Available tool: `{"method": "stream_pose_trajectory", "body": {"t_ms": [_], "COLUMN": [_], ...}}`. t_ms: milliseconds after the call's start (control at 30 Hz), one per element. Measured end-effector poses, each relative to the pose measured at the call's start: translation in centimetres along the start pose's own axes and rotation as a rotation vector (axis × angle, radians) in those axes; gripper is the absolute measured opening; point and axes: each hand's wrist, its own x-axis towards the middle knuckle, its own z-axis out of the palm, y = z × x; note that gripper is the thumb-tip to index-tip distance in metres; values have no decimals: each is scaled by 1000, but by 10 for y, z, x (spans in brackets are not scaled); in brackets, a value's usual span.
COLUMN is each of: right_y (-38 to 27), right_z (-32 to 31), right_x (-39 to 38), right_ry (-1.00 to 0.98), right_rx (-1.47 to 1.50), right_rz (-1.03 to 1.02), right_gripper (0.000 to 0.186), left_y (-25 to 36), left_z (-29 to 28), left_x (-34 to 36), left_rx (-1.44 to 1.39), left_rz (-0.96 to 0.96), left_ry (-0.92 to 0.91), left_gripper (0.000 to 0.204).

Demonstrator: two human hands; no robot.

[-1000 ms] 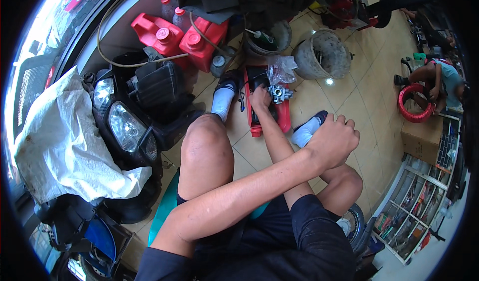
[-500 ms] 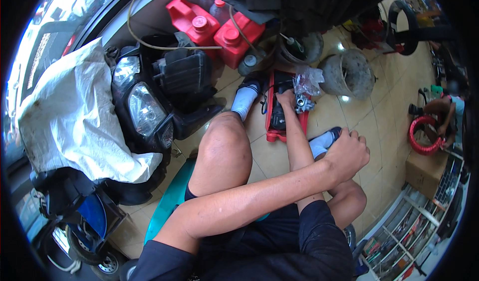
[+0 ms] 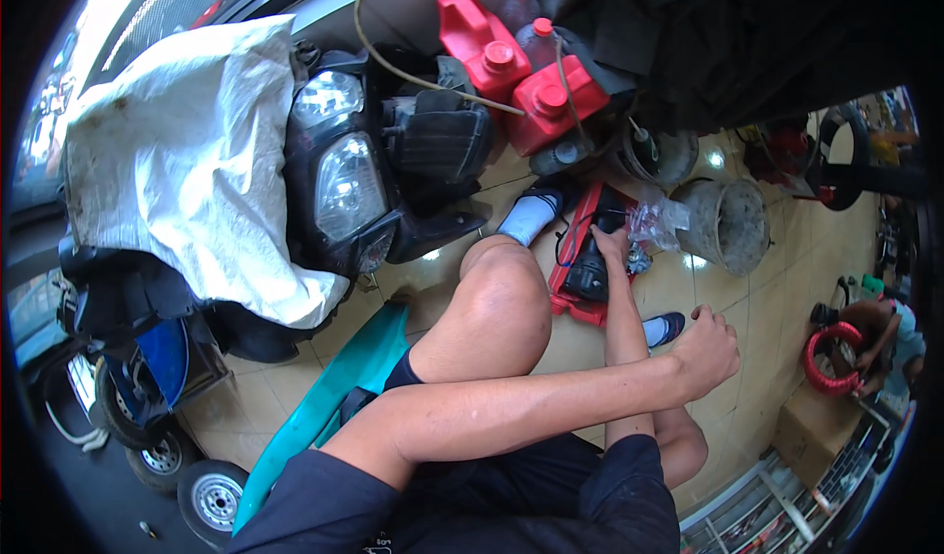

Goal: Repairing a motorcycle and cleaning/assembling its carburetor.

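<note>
On the floor, one o'clock from the torso: a red tray is seen, a black part lying in it.
Right hand: placed over the tray; the fingers' grip cannot be told.
Left hand: held at two o'clock, fingers curled together, nothing seen in them.
Metal part: less exposed than a second ago, beside the right wrist; handling remains centred on the tray.

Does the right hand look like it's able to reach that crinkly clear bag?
Probably yes: the clear bag is close beside the right hand, and I see nothing standing between them.
</note>
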Motion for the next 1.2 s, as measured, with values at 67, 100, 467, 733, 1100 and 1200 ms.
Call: {"method": "stream_pose_trajectory", "body": {"t_ms": [67, 100, 467, 733, 1100, 1200], "right_y": [11, 18, -4, -3, 76, 109], "right_z": [-14, -20, -88, -127, -157, -141], "right_x": [2, -1, -47, -94, -136, -149], "right_ry": [-177, -187, -375, -579, -904, -790], "right_rx": [143, 245, -432, -642, -739, -442], "right_rz": [8, -91, -228, -369, -396, -177], "right_gripper": [56, 53, 53, 43, 38, 42], "left_y": [-3, -4, 11, -6, -34, -37], "left_z": [-5, -7, 1, -3, -42, -45], "left_x": [2, 2, -5, 2, 10, 10], "left_rx": [9, 6, 39, 78, 36, 34], "left_rz": [0, -14, 19, 17, -98, -161], "left_ry": [-30, -20, -22, -76, 154, 149], "left_gripper": [20, 20, 16, 21, 22, 22]}}
